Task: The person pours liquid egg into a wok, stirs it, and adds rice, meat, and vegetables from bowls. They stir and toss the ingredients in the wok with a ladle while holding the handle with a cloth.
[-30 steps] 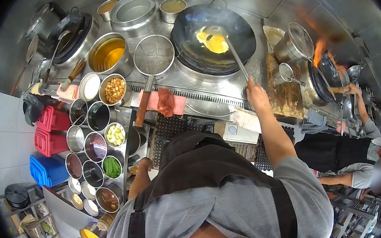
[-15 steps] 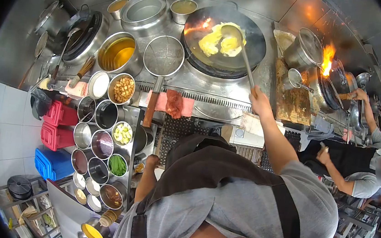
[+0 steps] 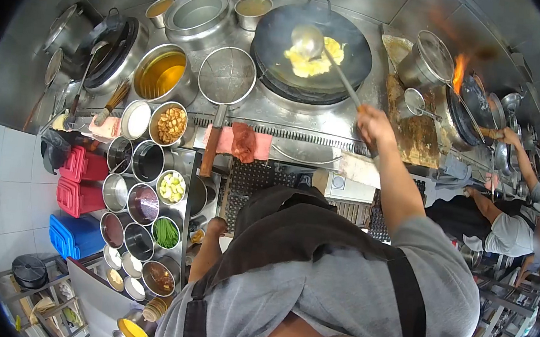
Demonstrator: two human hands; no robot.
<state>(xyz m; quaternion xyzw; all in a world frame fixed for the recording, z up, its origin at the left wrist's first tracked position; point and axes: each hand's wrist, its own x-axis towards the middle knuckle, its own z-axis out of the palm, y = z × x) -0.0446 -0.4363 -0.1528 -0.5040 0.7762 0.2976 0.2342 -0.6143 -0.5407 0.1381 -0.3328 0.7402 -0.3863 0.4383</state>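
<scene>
Reaching forward, the right hand (image 3: 372, 124) grips the ladle (image 3: 342, 78), whose bowl meets the far-left edge of the egg (image 3: 317, 65) inside the wok (image 3: 276, 36). The left hand (image 3: 217, 226) hangs low, its grasp unclear. The ladle's bowl has shifted leftward, and the wok's flame has gone.

Bright light glared off the steel counter (image 3: 187, 112) around the wok (image 3: 340, 52); black, curved distortion framed everything.
</scene>
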